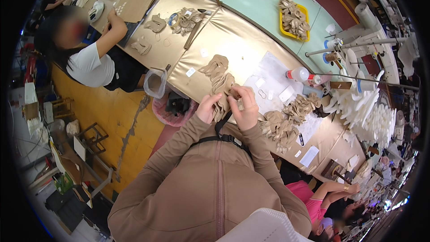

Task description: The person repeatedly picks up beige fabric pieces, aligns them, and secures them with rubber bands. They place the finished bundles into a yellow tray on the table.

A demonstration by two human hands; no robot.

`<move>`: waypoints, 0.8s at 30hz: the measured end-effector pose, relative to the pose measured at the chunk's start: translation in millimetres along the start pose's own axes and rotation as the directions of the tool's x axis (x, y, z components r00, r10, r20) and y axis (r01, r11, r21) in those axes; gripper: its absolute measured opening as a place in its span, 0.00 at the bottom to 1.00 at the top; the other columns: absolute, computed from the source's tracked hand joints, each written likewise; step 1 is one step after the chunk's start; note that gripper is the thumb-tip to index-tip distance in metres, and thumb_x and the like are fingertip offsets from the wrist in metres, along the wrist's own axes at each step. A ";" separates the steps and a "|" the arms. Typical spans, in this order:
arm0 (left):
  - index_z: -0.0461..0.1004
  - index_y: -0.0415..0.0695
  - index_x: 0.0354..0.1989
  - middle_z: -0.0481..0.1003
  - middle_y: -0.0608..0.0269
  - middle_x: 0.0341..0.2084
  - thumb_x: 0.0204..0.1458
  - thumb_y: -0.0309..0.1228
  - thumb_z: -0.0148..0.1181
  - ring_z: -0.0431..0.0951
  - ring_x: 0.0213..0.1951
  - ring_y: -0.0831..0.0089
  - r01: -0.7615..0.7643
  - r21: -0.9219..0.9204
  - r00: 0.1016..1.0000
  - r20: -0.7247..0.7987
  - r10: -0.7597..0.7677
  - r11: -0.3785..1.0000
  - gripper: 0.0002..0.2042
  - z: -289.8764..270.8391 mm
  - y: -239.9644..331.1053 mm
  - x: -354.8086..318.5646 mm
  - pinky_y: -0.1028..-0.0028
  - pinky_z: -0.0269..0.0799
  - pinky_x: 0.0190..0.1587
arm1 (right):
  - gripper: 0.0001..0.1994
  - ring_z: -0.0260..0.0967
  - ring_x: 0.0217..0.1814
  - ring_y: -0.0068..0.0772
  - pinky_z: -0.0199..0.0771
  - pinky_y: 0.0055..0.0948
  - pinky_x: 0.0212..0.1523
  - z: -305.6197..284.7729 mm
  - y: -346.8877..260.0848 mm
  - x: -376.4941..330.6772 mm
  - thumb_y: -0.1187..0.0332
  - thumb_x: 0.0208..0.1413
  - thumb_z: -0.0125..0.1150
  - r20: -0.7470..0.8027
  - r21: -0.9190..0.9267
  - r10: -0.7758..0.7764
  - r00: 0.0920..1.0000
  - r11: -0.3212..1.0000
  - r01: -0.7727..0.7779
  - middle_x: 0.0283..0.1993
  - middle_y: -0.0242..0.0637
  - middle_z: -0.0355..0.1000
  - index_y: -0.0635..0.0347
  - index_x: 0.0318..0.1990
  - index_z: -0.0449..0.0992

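Close in front of my body, both hands work at a row of tan, leather-like cut pieces (221, 82) that overlap along the gold-covered table (192, 87). My left hand (207, 108) pinches the near end of this row between thumb and fingers. On the other side, my right hand (245, 110) has its fingers bent and pinched at the edge of a tan piece. Its fingertips partly hide what they grip. Farther off, more of the same pieces (215, 65) lie flat, joining the row. A small white label (191, 72) rests to their left.
Heaped tan pieces (280, 127) lie right, by a white-and-red bottle (297, 73) and a pen (301, 140). A yellow tray (295, 18) of pieces stands far right. A pink-lined bin (172, 110) sits below the table edge. One co-worker (96, 62) works left, another (311, 197) lower right.
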State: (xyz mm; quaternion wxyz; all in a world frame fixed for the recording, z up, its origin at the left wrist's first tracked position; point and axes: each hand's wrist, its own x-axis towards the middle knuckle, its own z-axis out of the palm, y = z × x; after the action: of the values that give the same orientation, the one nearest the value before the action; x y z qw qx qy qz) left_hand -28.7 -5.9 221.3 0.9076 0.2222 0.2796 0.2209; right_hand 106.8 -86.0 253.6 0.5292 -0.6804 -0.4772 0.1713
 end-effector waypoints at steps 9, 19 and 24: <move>0.61 0.30 0.62 0.74 0.50 0.50 0.60 0.28 0.48 0.75 0.53 0.64 0.036 0.150 0.993 0.103 -0.052 0.988 0.22 21.1 13.8 -1.5 0.68 0.71 0.57 | 0.04 0.65 0.35 0.13 0.64 0.15 0.35 -23.8 3.3 -7.5 0.80 0.62 0.53 -0.109 0.597 0.496 0.862 0.726 -0.342 0.35 0.27 0.71 0.63 0.39 0.74; 0.65 0.31 0.58 0.74 0.54 0.50 0.58 0.24 0.50 0.75 0.52 0.69 0.044 0.202 0.997 0.045 -0.055 0.978 0.19 9.4 12.7 -9.4 0.70 0.70 0.56 | 0.08 0.73 0.38 0.28 0.73 0.24 0.41 -15.5 -27.9 -1.5 0.80 0.54 0.59 -0.066 0.202 0.227 0.972 0.957 -0.210 0.42 0.41 0.73 0.67 0.41 0.80; 0.68 0.32 0.54 0.74 0.57 0.48 0.58 0.23 0.51 0.75 0.49 0.73 -0.012 0.253 0.996 0.087 -0.010 0.967 0.16 1.8 15.4 -14.8 0.72 0.70 0.53 | 0.10 0.75 0.38 0.32 0.74 0.27 0.40 -9.4 -41.7 0.9 0.78 0.50 0.65 -0.063 0.133 0.214 0.975 0.970 -0.204 0.42 0.42 0.74 0.66 0.42 0.80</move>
State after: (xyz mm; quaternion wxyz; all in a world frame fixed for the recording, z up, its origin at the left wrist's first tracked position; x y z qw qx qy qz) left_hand -42.9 -1.8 236.7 0.8830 0.3460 0.2653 0.1739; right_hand 94.6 -91.2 294.3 0.5680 -0.6981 -0.3705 0.2298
